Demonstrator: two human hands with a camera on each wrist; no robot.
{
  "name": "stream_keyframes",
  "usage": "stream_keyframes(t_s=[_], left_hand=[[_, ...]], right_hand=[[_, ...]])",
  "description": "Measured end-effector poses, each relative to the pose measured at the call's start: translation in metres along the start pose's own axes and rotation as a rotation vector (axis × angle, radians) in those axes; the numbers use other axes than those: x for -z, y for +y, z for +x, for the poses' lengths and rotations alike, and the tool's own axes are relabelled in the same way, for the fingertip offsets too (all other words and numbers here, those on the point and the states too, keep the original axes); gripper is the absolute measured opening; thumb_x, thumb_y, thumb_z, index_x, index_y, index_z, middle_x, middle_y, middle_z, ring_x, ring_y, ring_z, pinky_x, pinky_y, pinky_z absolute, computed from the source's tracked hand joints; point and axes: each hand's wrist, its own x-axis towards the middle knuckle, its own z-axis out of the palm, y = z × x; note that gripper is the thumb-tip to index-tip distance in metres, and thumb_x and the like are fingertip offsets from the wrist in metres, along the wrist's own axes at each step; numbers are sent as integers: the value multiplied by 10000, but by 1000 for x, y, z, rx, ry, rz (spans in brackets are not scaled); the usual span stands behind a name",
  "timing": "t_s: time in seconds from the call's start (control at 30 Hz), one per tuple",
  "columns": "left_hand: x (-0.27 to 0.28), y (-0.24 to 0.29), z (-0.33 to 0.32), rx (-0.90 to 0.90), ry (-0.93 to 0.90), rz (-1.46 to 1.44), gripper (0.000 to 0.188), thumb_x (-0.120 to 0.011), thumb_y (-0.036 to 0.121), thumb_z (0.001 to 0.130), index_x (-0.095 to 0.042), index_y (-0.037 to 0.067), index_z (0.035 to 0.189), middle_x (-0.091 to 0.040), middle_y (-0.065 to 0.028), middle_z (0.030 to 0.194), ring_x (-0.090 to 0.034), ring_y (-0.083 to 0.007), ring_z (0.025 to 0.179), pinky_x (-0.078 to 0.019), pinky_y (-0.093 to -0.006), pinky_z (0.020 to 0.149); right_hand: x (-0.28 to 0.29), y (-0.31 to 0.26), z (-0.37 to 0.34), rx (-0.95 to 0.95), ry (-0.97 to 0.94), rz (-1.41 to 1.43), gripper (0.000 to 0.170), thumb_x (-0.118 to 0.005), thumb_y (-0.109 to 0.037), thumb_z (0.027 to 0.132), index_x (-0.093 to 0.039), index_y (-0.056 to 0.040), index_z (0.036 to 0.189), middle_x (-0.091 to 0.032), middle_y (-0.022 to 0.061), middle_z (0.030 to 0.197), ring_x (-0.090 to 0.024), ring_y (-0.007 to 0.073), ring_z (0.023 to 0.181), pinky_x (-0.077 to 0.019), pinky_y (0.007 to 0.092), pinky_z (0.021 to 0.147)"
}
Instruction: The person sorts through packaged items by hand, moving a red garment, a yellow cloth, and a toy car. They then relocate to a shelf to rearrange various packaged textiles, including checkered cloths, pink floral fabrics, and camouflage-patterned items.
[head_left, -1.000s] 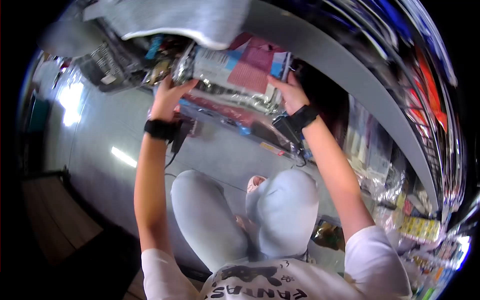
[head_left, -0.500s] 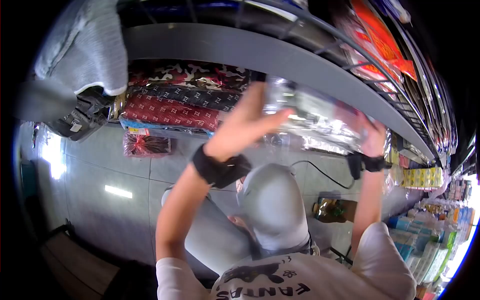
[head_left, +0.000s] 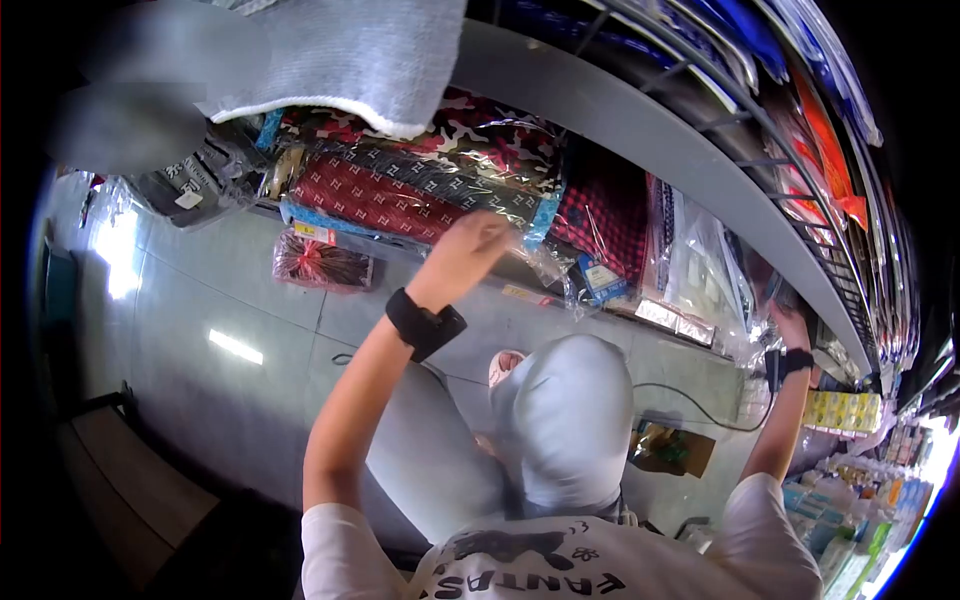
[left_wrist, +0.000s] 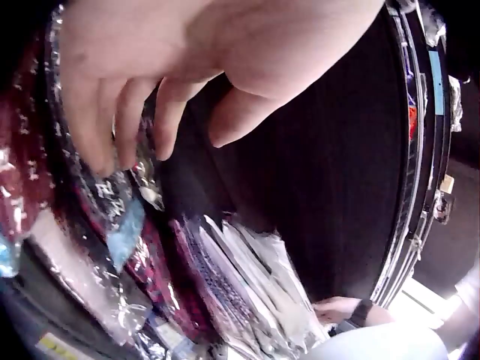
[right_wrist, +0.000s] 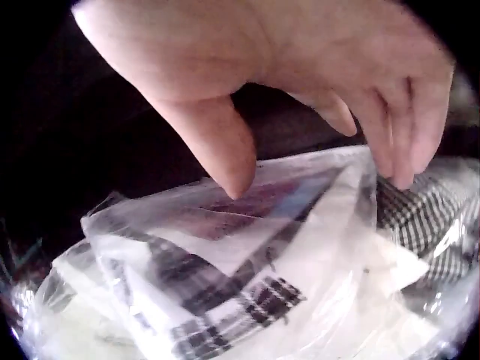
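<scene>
1. Beneath the long, curved grey shelf board (head_left: 560, 78), one person crouches with both hands reaching in, a black band on each wrist (two in all).
2. The left hand (head_left: 467, 258) sits under the board's middle, above the near end of a dark, plastic-wrapped packet printed with pale emblems (head_left: 420, 178). Its fingers hang loosely bent, the thumb apart from them; they clasp nothing I can see, and I can't tell whether the tips touch.
3. The right hand (right_wrist: 300, 67) is under the board's far right stretch, thumb and fingers spread apart over a clear plastic sleeve holding white and dark-plaid cloth (right_wrist: 225, 285). Contact there (it's a close thing from where I stand) I can't confirm.
4. Beside that sleeve, also under the board, is one plastic-wrapped black-and-white checked cloth (right_wrist: 442, 217).
5. Under the board's left half, the dark packet lies between one red emblem-printed packet (head_left: 360, 195) and one red, black and white camouflage packet (head_left: 500, 135). One red-and-dark checked packet (head_left: 605, 225) lies under its middle.
6. Above the board, a dark wire rack (head_left: 665, 76) holds plastic-wrapped goods, too crowded to count.
7. On the floor out from the board: one clear-wrapped, red-tied bundle (head_left: 320, 260) and one open brown cardboard box (head_left: 695, 455), its contents unclear.
</scene>
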Motion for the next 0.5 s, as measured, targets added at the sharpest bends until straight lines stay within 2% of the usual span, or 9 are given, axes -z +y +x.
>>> stream_keyframes(t_s=[0.07,0.13,0.17,0.2,0.27,0.33,0.4,0.47,0.5], left_hand=[[13,-15,-1,91,74,-130,238,-530,122,852,-506,-26,1038,-589,-83,937,-558,-132,859,-443,-257,745],[23,-30,0,78,219,-31,228,-547,136,825,-514,-31,976,-593,-119,864,-560,-164,744,-453,-275,664],[26,-39,1,77,282,17,225,-555,143,811,-519,-33,946,-595,-137,827,-562,-179,687,-458,-284,623],[28,-51,4,84,306,8,263,-557,159,817,-503,-41,978,-610,-124,850,-569,-166,712,-459,-278,620],[24,-54,8,170,381,-192,253,-529,152,856,-500,-30,1029,-606,-80,929,-551,-125,831,-440,-245,712],[18,-37,4,268,460,-294,279,-539,170,850,-499,-36,1034,-601,-82,927,-550,-125,834,-439,-245,713],[13,-49,11,254,529,-235,319,-547,191,842,-489,-43,1052,-588,-91,925,-551,-139,832,-438,-246,714],[13,-55,8,239,543,-314,311,-529,180,852,-478,-53,1052,-584,-104,939,-554,-154,842,-442,-258,728],[13,-61,6,208,554,-325,309,-520,175,857,-472,-57,1055,-582,-110,945,-556,-159,849,-443,-264,736]], right_hand=[[24,-84,-49,91,318,-239,492,-567,-215,821,-423,40,1215,-572,165,1081,-531,272,1027,-380,350,900],[46,-199,-93,367,289,102,445,-542,-162,833,-420,17,1222,-534,164,1146,-492,254,1085,-345,339,938],[40,-252,-119,346,182,412,373,-512,-137,843,-450,10,1180,-481,193,1191,-440,321,1120,-301,342,975],[40,-294,-132,512,23,421,387,-530,-117,820,-449,-13,1184,-465,174,1212,-438,307,1122,-301,331,977],[29,-368,-129,851,-94,386,413,-533,-94,797,-444,-36,1197,-455,156,1227,-419,302,1142,-294,336,986],[-8,-421,-94,996,-27,385,495,-566,-117,762,-413,-72,1231,-398,152,1281,-376,318,1180,-278,387,998],[-47,-471,-62,987,-1,269,630,-601,-161,734,-318,-99,1293,-265,177,1361,-301,367,1220,-252,469,996],[-83,-509,-40,910,-2,189,750,-637,-198,716,-224,-111,1336,-141,238,1394,-228,405,1254,-246,476,997],[-94,-520,-32,909,22,70,796,-632,-219,724,-157,-137,1357,-50,255,1406,-186,435,1258,-239,521,983]])
